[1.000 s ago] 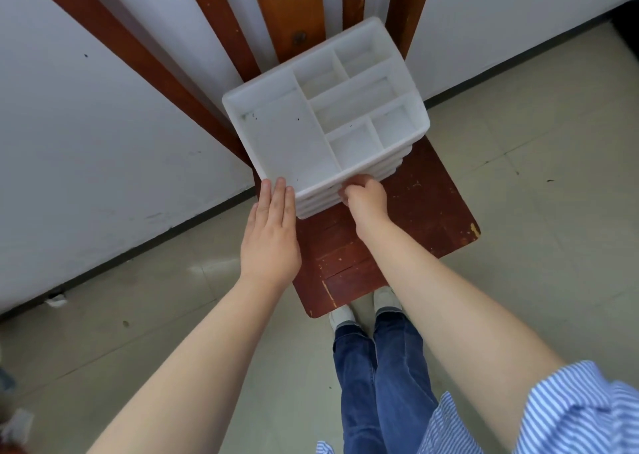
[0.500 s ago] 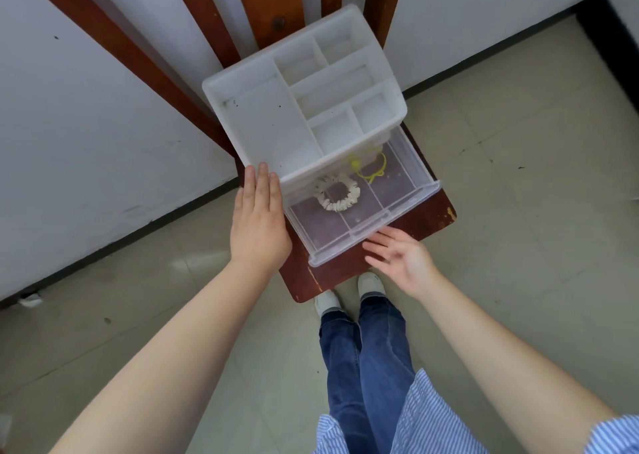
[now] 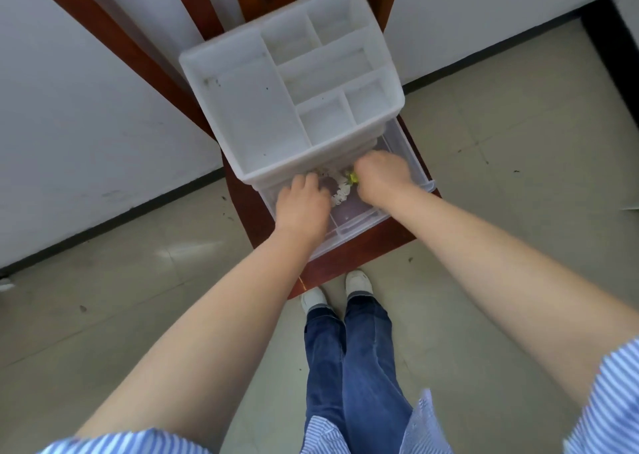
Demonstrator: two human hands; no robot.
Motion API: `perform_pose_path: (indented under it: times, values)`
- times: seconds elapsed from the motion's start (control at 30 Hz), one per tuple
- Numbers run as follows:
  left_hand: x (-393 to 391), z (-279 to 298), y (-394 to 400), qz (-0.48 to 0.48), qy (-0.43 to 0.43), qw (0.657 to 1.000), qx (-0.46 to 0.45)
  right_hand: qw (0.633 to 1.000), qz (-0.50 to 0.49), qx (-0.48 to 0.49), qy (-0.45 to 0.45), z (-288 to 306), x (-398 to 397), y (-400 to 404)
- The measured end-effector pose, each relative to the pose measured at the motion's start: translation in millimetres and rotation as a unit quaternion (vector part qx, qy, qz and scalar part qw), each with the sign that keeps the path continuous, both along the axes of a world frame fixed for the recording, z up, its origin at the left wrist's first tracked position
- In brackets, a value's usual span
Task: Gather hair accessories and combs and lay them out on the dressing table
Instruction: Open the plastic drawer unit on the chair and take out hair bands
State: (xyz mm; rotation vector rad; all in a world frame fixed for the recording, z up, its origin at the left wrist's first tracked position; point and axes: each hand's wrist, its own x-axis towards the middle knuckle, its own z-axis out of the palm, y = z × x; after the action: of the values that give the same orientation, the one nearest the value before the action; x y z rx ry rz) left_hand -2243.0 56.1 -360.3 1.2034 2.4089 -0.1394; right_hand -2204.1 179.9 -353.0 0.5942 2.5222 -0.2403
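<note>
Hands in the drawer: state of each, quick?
Left hand: in the open drawer, fingers curled at the white scrunchie; grip cannot be told.
Right hand: curled over the yellow hair tie; grip cannot be told.

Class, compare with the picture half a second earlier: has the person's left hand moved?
Yes. The left hand has left the white organizer's outer left edge and gone rightward into the open clear drawer, beside the white scrunchie.

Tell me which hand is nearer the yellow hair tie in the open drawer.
Right. The right hand sits directly against the yellow hair tie, apparently touching it. The left hand is further off, beyond the white scrunchie, in the drawer.
</note>
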Motion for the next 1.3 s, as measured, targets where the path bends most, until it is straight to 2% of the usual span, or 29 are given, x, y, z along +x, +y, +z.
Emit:
perform_pose_path:
  times: [0.13,0.2,0.27,0.3,0.37,0.43,0.47,0.57,0.63,0.73,0.8,0.87,1.0,1.07,1.13,1.2,1.3]
  values:
    - [-3,-11,11,-0.011,0.009,1.000,-0.006,0.998,0.065,-0.001,0.016,-6,0,4]
    - [-6,-7,10,-0.002,-0.006,1.000,0.021,0.997,0.031,-0.040,0.054,-5,2,9]
    - [-8,4,3,0.018,-0.036,0.995,0.092,0.981,-0.046,-0.137,0.129,6,10,13]
    - [-7,13,-3,0.028,-0.063,0.988,0.136,0.960,-0.105,-0.204,0.160,14,19,14]
    - [-5,35,-17,0.049,-0.117,0.973,0.194,0.895,-0.215,-0.347,0.180,31,45,14]
    - [-2,53,-35,0.075,-0.142,0.962,0.219,0.831,-0.295,-0.456,0.120,38,74,7]
    - [1,59,-43,0.089,-0.148,0.959,0.224,0.819,-0.319,-0.471,0.078,35,86,1]
    - [8,66,-59,0.107,-0.162,0.956,0.218,0.832,-0.364,-0.417,0.027,17,99,-17]
    - [11,67,-65,0.126,-0.164,0.953,0.223,0.841,-0.381,-0.381,0.052,5,91,-29]
    - [13,70,-74,0.165,-0.140,0.947,0.239,0.828,-0.393,-0.384,0.113,-1,64,-43]
    - [11,71,-81,0.201,-0.122,0.944,0.233,0.832,-0.366,-0.390,0.150,0,35,-46]
    - [6,71,-86,0.225,-0.102,0.945,0.214,0.856,-0.317,-0.378,0.153,0,0,-46]
    - [-3,70,-89,0.240,-0.067,0.952,0.175,0.902,-0.257,-0.337,0.084,-1,-36,-39]
    - [-4,75,-85,0.246,-0.060,0.956,0.150,0.924,-0.199,-0.325,0.046,9,-26,-37]
    - [-2,87,-77,0.240,-0.067,0.959,0.133,0.933,-0.162,-0.318,0.043,28,-5,-31]
    - [-2,101,-61,0.209,-0.090,0.966,0.123,0.940,-0.143,-0.298,0.084,53,17,-18]
    - [0,129,-24,0.146,-0.097,0.978,0.117,0.953,-0.141,-0.219,0.154,98,49,15]
